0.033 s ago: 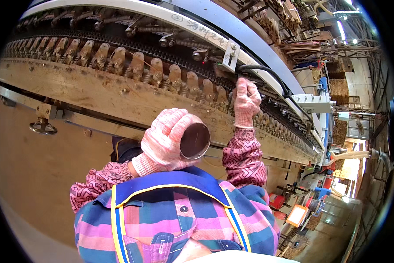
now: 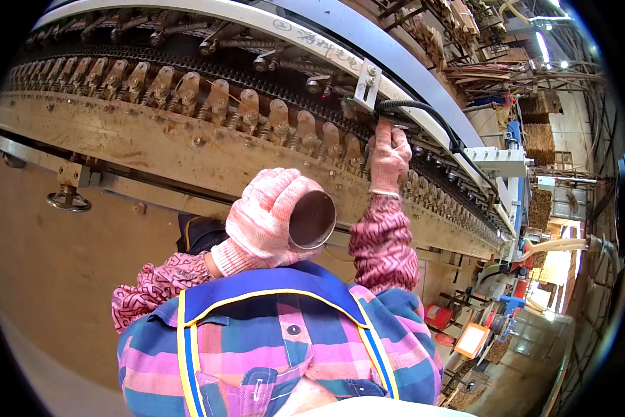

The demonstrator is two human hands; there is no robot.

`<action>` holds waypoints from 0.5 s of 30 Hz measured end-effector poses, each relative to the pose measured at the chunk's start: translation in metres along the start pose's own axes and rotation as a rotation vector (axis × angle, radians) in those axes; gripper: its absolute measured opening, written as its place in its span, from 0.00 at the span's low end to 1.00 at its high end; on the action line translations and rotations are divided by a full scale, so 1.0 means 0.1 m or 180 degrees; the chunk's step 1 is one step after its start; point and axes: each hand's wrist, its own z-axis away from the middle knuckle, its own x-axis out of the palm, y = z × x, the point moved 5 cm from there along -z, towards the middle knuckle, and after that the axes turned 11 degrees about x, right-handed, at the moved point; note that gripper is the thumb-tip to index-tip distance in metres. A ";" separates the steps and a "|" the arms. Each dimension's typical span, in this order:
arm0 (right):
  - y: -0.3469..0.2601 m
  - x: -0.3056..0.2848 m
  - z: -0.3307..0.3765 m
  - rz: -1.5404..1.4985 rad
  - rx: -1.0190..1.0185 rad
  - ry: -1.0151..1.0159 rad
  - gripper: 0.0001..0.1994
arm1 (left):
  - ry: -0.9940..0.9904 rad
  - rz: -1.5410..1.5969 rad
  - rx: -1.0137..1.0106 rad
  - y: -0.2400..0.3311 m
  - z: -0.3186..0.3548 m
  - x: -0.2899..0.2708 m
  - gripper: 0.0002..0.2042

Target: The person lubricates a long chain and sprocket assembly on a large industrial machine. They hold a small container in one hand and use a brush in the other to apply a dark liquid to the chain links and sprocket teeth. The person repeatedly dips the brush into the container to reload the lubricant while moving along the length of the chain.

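My left hand (image 2: 267,219), in a pink-and-white knit glove, is wrapped round a round metal cup (image 2: 312,221). The cup is tilted so its dark inside faces up at me, close to my chest. Farther forward and to the right, my gloved right hand (image 2: 390,156) is closed at the far side of a row of spring-loaded metal tabs (image 2: 277,121). It is just below a pale metal bracket (image 2: 366,85) and a black corrugated hose (image 2: 413,106). Whatever its fingers grip is hidden. A drive chain (image 2: 298,103) runs behind the tabs.
A long, dusty machine beam (image 2: 118,139) crosses in front of me, with a handwheel (image 2: 69,200) below it at the left. A white rail (image 2: 312,42) curves along the far side. At the right are a lit screen (image 2: 471,340) and stacked wood strips (image 2: 538,147).
My right hand has shifted slightly forward, toward the bracket. My left hand and the cup have moved a very little forward and right.
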 end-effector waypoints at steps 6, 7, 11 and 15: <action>0.06 0.09 -0.16 0.1028 -0.0335 0.0185 0.13 | -0.0067 -0.0045 -0.0027 -0.01 -0.04 -0.01 0.52; 0.02 -0.03 -0.07 0.0400 0.0187 0.0104 0.13 | -0.0063 0.0025 -0.0044 -0.02 -0.03 0.01 0.52; 0.15 0.06 -0.08 0.0283 0.0029 0.0169 0.15 | -0.0033 -0.0050 0.0033 0.02 -0.01 0.00 0.53; -0.07 0.21 -0.10 0.1218 -0.0727 -0.0111 0.15 | -0.0042 -0.0036 -0.0034 0.01 -0.01 -0.01 0.53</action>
